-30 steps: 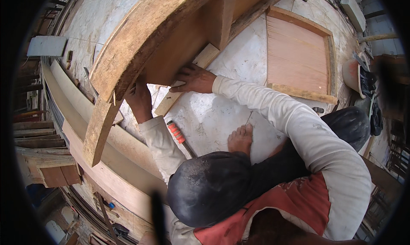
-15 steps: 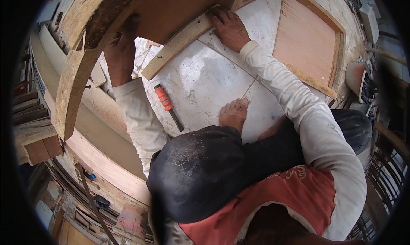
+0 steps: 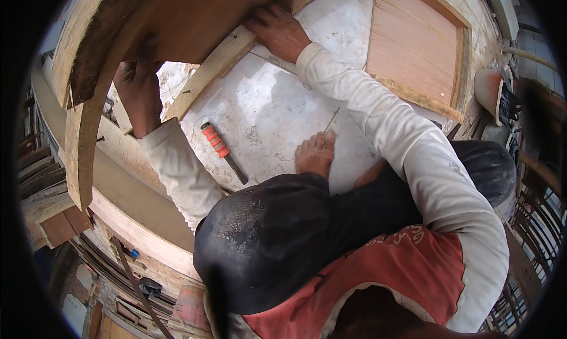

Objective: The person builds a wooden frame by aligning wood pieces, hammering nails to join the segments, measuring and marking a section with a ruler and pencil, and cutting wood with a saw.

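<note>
Timber frame: far left, a big curved frame of pale, rough timber (image 3: 80, 156) is edging a broad, flat brown wooden panel (image 3: 195, 20).
Left hand: the bare left hand (image 3: 140, 97) is sitting at the panel's lower edge, fingertips sinking into shadow, so I'm not telling whether it's gripping.
Strip: a straight, pale wooden strip (image 3: 212, 70) with protruding nails is running diagonally between the two hands, which are staying well apart.
Tool: below it, a tool with a ribbed red-orange handle and dark shaft (image 3: 216, 140) is lying on the pale tiled floor (image 3: 266, 114).
Right hand: the bare right hand (image 3: 279, 33) is resting at the strip's upper end, beside the panel; its grip isn't showing clearly.
Framed board: rightward, a pinkish plywood board in a timber border (image 3: 413, 43) is lying nearby.
</note>
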A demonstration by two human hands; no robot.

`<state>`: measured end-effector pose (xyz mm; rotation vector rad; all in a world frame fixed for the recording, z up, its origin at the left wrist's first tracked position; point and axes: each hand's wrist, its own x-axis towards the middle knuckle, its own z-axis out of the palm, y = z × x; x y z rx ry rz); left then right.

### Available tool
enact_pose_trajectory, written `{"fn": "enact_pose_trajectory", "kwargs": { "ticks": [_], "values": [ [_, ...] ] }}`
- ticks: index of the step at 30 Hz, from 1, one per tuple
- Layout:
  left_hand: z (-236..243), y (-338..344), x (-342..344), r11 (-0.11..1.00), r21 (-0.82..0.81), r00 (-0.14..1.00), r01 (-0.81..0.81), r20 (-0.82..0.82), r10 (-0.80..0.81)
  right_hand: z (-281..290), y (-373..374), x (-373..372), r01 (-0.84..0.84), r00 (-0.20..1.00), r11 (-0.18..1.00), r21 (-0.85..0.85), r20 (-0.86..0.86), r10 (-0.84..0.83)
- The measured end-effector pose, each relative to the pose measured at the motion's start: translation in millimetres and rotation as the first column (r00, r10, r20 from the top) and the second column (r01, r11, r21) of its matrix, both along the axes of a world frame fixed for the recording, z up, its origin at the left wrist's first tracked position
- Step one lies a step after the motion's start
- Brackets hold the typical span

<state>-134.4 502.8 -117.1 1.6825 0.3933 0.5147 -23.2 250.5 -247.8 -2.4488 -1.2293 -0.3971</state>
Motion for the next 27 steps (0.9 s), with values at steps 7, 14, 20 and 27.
{"fn": "enact_pose_trajectory", "kwargs": {
  "ticks": [7,14,20,27],
  "values": [
    [-3,-54,-4,0.904,0.204,0.899,-0.377,0.317,0.303,-15,-10,11,-0.054,0.995,0.998,0.028,-0.081,0.056],
    [-35,-80,-36,0.787,0.455,0.903,-0.417,0.105,0.417,-16,-7,8,-0.034,0.990,0.996,0.082,-0.133,0.044],
    [-102,-105,-13,0.494,0.866,0.954,0.078,-0.208,0.215,-21,-8,12,-0.033,0.991,0.992,0.123,-0.124,0.048],
    [-126,-98,-1,0.261,0.953,0.965,0.152,-0.201,0.171,15,-30,8,-0.126,0.948,0.972,0.197,-0.263,0.176]
  ]
}}
